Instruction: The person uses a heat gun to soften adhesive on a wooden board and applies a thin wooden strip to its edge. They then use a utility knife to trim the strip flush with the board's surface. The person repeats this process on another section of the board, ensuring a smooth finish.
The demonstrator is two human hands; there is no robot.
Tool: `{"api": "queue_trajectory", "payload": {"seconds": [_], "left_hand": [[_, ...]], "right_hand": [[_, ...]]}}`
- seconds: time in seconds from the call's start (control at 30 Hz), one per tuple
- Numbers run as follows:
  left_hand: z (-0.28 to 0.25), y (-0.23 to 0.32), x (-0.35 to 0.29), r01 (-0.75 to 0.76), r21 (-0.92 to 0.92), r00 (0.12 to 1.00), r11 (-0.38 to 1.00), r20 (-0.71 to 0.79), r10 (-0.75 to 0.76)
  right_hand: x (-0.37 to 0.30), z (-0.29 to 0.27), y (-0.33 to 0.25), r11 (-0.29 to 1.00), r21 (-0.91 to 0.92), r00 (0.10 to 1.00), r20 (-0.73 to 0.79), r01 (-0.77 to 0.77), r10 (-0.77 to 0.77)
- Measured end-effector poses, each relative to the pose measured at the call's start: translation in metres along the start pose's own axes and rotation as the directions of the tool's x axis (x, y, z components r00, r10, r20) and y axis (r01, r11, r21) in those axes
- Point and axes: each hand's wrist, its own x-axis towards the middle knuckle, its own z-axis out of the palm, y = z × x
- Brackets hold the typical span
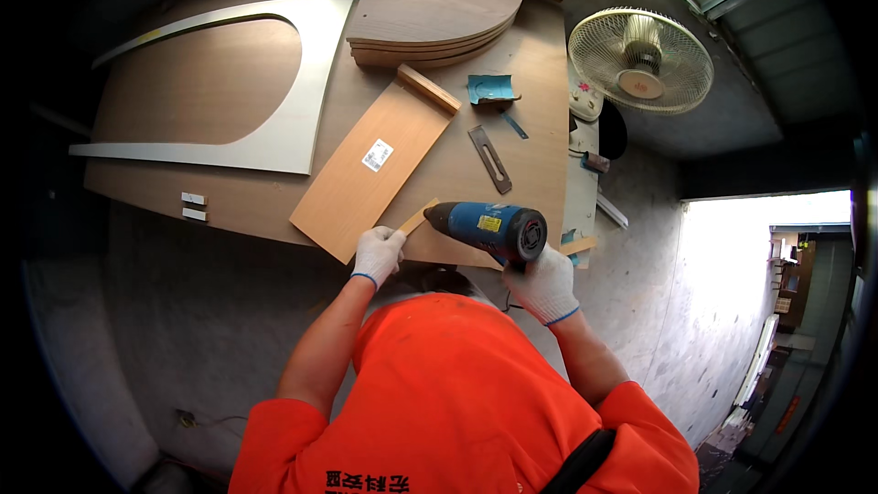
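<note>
I see the left hand (pixel 380 254) pinching a thin tan strip (pixel 418 219); it could slip or bend if that pinch is too loose. The strip's far end is right by the tip of a blue gun-shaped tool (pixel 485 227); I can't tell if they touch. If the tool blows hot air, the glove could burn, being so near. The right hand (pixel 544 285) grips the tool's handle; a wobble could spoil its aim.

On the table (pixel 544 146) I spot a white frame (pixel 183 157), a board with a sticker (pixel 352 192) in the left hand's way, stacked curved boards (pixel 434 5), a slotted metal piece (pixel 501 183) and a blue scrap (pixel 492 89). A fan (pixel 640 59) is off right.
</note>
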Motion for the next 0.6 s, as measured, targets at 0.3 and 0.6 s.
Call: {"api": "queue_trajectory", "payload": {"seconds": [0.3,0.6], "left_hand": [[-0.0013,0.0019,-0.0008,-0.01,0.024,1.0,1.0,0.005,0.01],[-0.0004,-0.0013,0.0001,-0.009,0.005,1.0,1.0,0.006,0.009]], "right_hand": [[-0.002,0.0041,0.0078,1.0,-0.017,1.0,0.004,-0.017,0.017],[-0.0027,0.0062,0.007,0.998,-0.065,1.0,-0.006,-0.008,0.008]]}}
